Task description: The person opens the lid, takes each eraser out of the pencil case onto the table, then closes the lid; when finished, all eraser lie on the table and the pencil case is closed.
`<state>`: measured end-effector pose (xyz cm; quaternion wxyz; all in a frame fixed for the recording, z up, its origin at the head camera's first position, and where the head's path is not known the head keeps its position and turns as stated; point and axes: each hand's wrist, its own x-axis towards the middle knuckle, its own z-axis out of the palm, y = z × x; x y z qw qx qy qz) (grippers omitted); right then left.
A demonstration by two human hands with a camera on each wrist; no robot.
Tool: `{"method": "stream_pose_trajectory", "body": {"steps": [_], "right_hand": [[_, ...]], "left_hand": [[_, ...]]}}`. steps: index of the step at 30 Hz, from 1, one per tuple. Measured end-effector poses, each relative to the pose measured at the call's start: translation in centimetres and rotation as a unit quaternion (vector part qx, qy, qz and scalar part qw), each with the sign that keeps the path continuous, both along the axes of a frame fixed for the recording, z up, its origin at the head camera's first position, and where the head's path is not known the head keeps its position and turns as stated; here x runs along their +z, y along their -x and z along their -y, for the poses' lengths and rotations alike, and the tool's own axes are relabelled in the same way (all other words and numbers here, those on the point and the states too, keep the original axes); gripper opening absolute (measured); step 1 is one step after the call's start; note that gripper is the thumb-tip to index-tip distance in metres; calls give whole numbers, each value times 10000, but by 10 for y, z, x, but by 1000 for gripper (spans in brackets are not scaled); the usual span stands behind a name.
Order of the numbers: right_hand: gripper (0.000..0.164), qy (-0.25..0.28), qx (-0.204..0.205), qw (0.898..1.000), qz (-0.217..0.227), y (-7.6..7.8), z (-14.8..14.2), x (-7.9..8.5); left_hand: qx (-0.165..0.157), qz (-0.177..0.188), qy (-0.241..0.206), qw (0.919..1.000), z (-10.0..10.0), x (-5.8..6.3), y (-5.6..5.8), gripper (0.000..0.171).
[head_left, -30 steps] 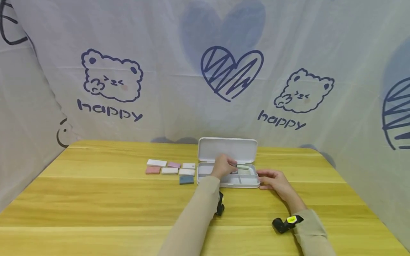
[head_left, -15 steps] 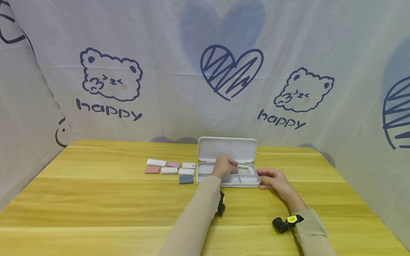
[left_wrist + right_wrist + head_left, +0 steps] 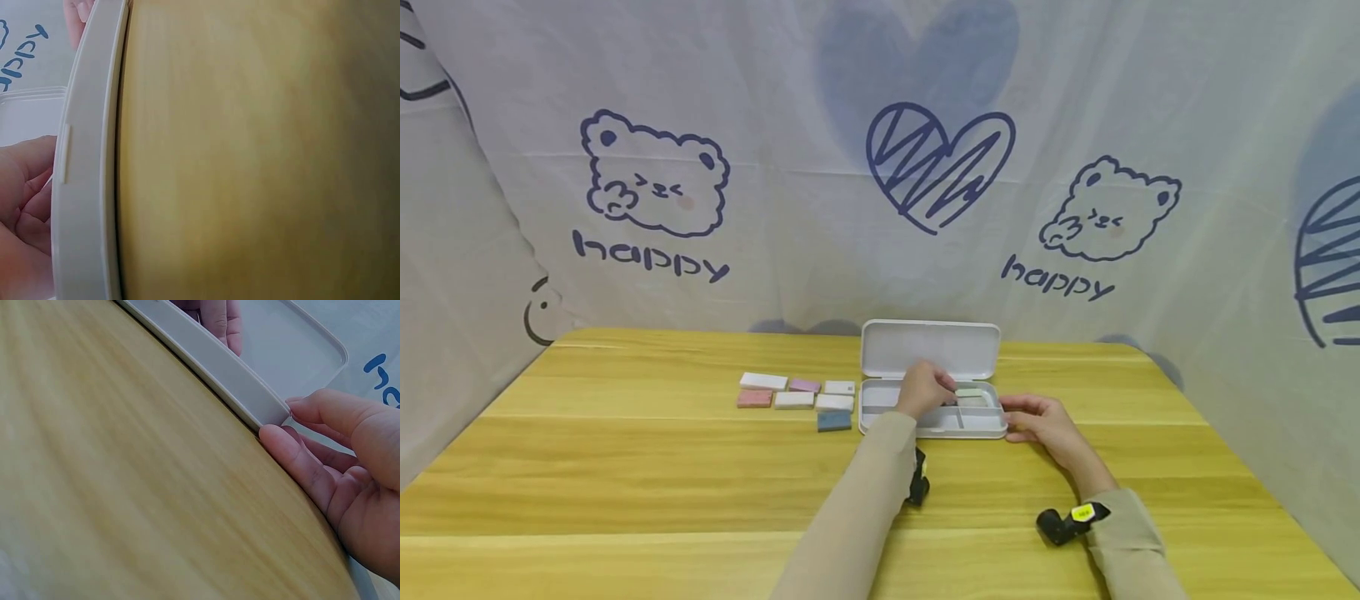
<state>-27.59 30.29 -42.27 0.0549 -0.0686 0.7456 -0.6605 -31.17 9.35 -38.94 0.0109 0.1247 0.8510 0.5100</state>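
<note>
A white hinged compartment box [image 3: 927, 432] lies on the table with its lid [image 3: 930, 348] raised toward the curtain. My left hand [image 3: 921, 390] reaches over its front wall, and its curled fingertips pinch the left end of a pale green eraser [image 3: 970, 392] in the back right compartment. In the left wrist view the front wall hides those fingertips. A paler eraser [image 3: 972, 402] lies in front of the green one. At the box's right end, my right hand [image 3: 1043, 427] grips the corner, thumb low and index finger at the rim [image 3: 289, 414].
Left of the box, several erasers lie on the wooden table [image 3: 647, 467]: a long white eraser [image 3: 763, 382], a pink eraser [image 3: 754, 399], a purple eraser [image 3: 804, 386], a blue eraser [image 3: 834, 422] and other whitish ones. A printed curtain [image 3: 790, 208] hangs behind.
The pale green eraser shows less of its front side than before and looks lower in its compartment. Both hands hold nearly the same places; the head view has shifted slightly.
</note>
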Motion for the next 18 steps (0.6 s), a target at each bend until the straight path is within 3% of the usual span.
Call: {"method": "stream_pose_trajectory", "body": {"steps": [7,18], "right_hand": [[42,-43,35,10000,-47,1,0,1],[42,32,96,9999,-44,1,0,0]], "left_hand": [[6,-86,58,9999,1,2,-2,9],[341,-169,94,9992,0,-1,-2,7]]}}
